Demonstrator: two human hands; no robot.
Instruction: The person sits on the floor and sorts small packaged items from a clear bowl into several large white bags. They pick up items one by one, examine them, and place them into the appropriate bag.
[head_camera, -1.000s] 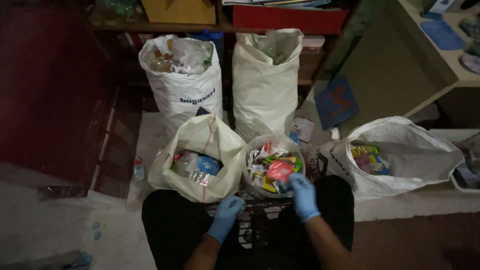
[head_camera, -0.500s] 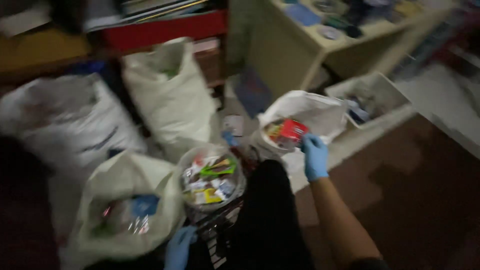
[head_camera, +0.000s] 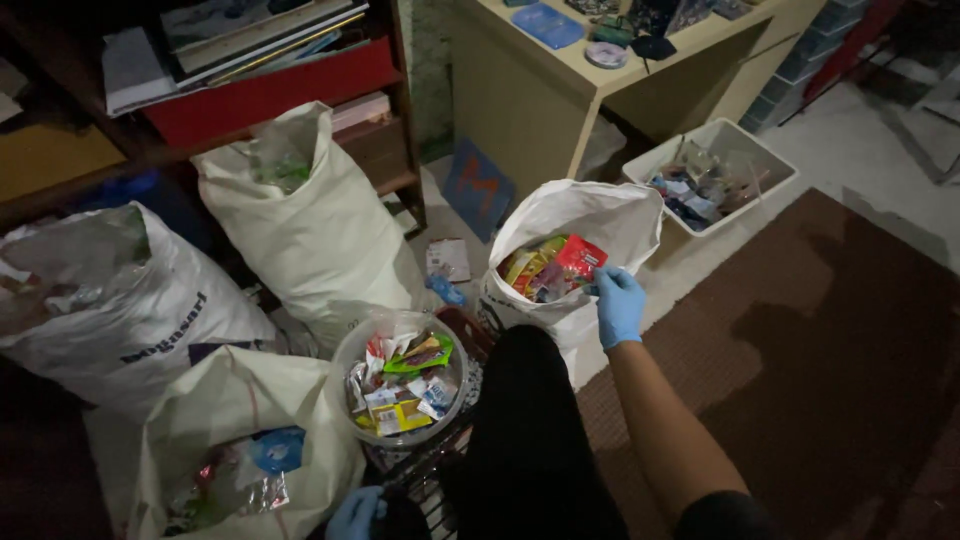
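My right hand (head_camera: 617, 303), in a blue glove, reaches over the rim of a white sack (head_camera: 610, 222) at the centre right and pinches a red wrapper (head_camera: 579, 258) lying on top of the colourful packets inside. My left hand (head_camera: 354, 514), also gloved in blue, rests low at the bottom edge beside a dark wire basket (head_camera: 440, 470); its fingers are curled and mostly cut off by the frame. A clear round tub (head_camera: 345, 372) full of mixed wrappers stands between my knees and the sacks.
Three more white sacks stand around: one with plastic scraps (head_camera: 230, 440) at lower left, one at far left (head_camera: 130, 310), one tall at the back (head_camera: 300, 230). A shelf (head_camera: 260, 90) rises behind, a wooden desk (head_camera: 600, 80) and a white bin (head_camera: 712, 182) sit at the right.
My right hand carried the red wrapper from the clear tub to the right-hand sack. My view swung right, and my left hand dropped to the bottom edge.
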